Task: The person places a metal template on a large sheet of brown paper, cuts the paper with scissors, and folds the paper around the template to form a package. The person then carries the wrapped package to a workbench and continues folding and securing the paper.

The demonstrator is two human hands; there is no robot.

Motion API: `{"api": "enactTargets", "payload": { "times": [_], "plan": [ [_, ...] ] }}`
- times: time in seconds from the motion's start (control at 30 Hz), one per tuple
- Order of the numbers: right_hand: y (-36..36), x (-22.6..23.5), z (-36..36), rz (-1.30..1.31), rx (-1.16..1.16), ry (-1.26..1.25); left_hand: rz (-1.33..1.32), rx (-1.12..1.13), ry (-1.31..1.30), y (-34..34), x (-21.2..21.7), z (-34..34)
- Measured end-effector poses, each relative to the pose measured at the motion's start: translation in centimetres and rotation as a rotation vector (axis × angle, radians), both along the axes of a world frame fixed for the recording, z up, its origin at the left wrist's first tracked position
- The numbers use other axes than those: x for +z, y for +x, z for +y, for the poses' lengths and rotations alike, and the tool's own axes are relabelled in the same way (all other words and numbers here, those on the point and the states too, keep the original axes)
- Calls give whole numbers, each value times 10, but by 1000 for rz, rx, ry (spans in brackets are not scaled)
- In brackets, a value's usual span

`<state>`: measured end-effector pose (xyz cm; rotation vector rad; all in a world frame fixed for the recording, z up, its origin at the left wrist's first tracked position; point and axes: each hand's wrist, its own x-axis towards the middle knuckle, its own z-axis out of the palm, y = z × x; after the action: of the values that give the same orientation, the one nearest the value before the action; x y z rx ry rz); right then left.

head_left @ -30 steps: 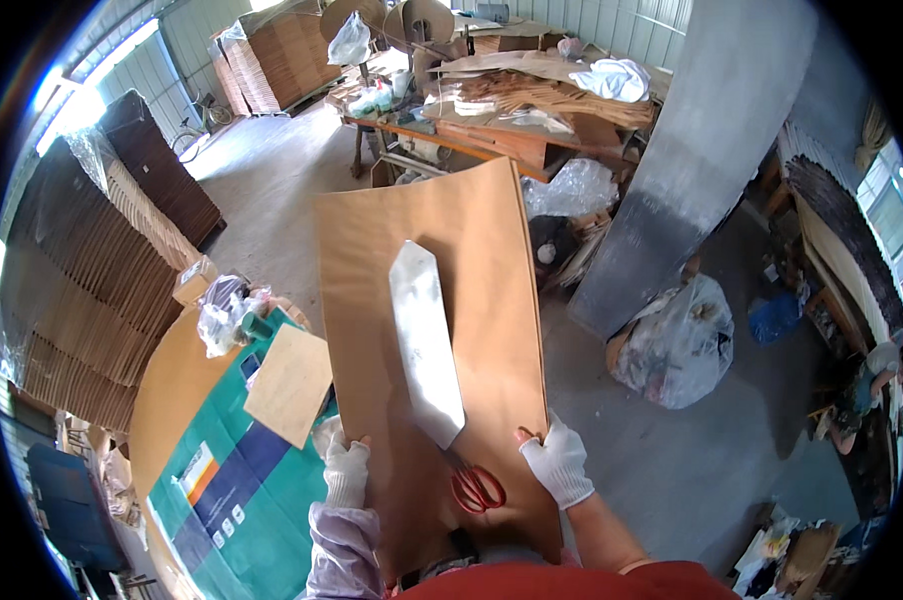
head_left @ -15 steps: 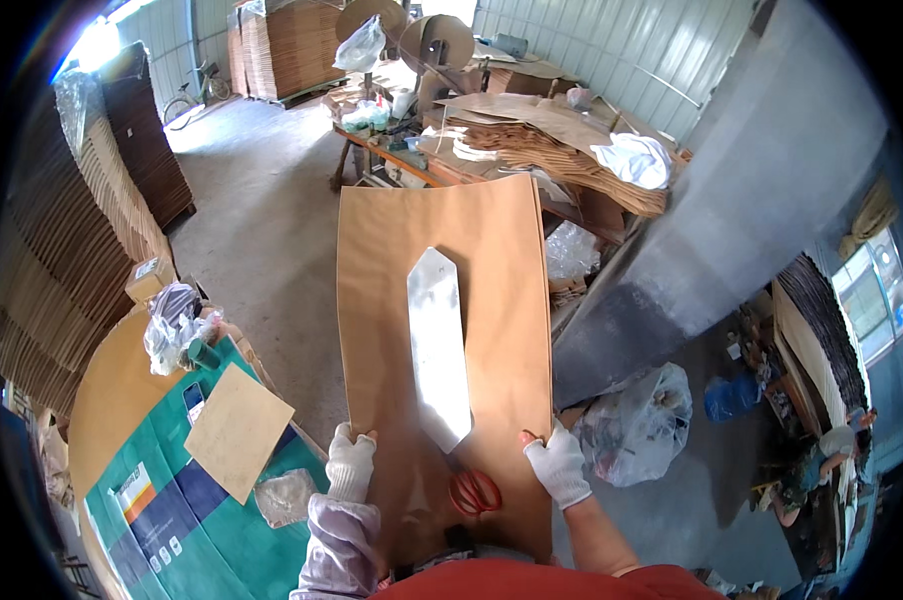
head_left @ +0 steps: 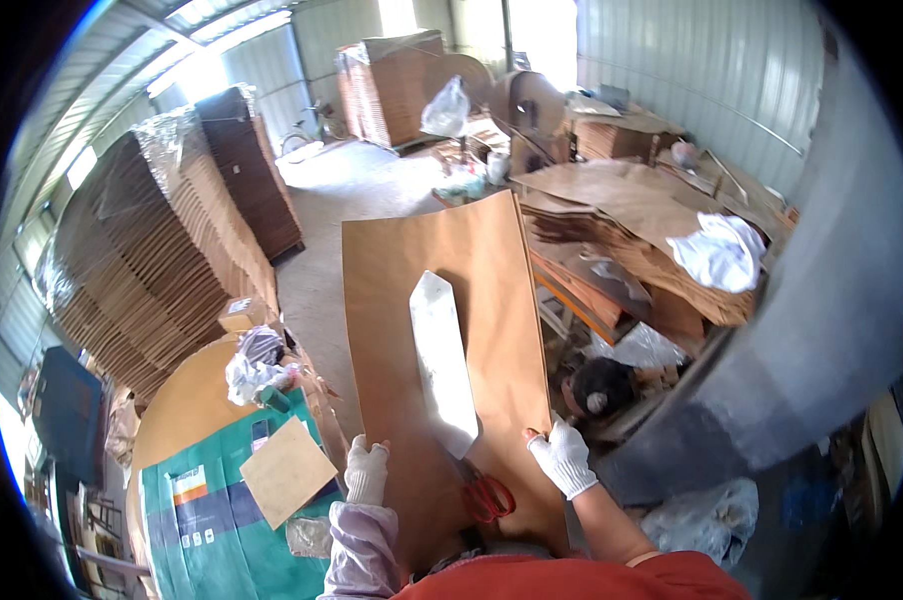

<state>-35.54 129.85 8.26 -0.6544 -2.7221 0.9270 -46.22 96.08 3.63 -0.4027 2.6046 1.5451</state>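
Note:
Brown kraft paper [head_left: 392, 330] stretches out in front of me, with a doubled edge along its right side. My left hand [head_left: 368, 470], in a white glove with bare fingertips, grips its left edge. My gloved right hand [head_left: 564, 460] pinches the right edge, thumb on top. On the paper lies a long shiny metal plate [head_left: 442, 365] with pointed ends. Red-handled scissors [head_left: 489, 498] rest close to the plate's near end, by my body; their blades are partly hidden.
At left, a round table [head_left: 187, 400] bears a green printed sheet [head_left: 177, 540], a tan board [head_left: 289, 473] and a phone [head_left: 261, 432]. Tall cardboard stacks [head_left: 162, 260] stand behind it. A bench with piled brown sheets [head_left: 612, 200] is ahead right, beside a grey pillar [head_left: 772, 350].
My view has swung left and up, so the surroundings sit further right. Both hands keep their grip on the paper, and the plate and scissors still lie on it.

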Motion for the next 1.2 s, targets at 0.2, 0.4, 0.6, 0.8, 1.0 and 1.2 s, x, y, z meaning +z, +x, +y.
{"api": "enactTargets", "payload": {
  "times": [0.2, 0.4, 0.6, 0.8, 1.0, 1.2],
  "plan": [
    [-112, -7, 9, 41, 81, -26, -46, 109, -73, -65, 26, 15],
    [-263, -61, 12, 168, 151, -35, 24, 150, -167, -194, 22, 23],
    [-399, -57, 3, 28, 157, -116, -72, 136, -291, -343, -2, 11],
    [-547, -58, 4, -32, 197, -127, -83, 144, -212, -471, -14, 17],
    [-710, -83, 12, 84, 229, -162, 69, 178, -121, -625, -32, -4],
    [-848, -56, -5, -83, 250, -75, 25, 277, -108, -735, 0, 2]
  ]
}}
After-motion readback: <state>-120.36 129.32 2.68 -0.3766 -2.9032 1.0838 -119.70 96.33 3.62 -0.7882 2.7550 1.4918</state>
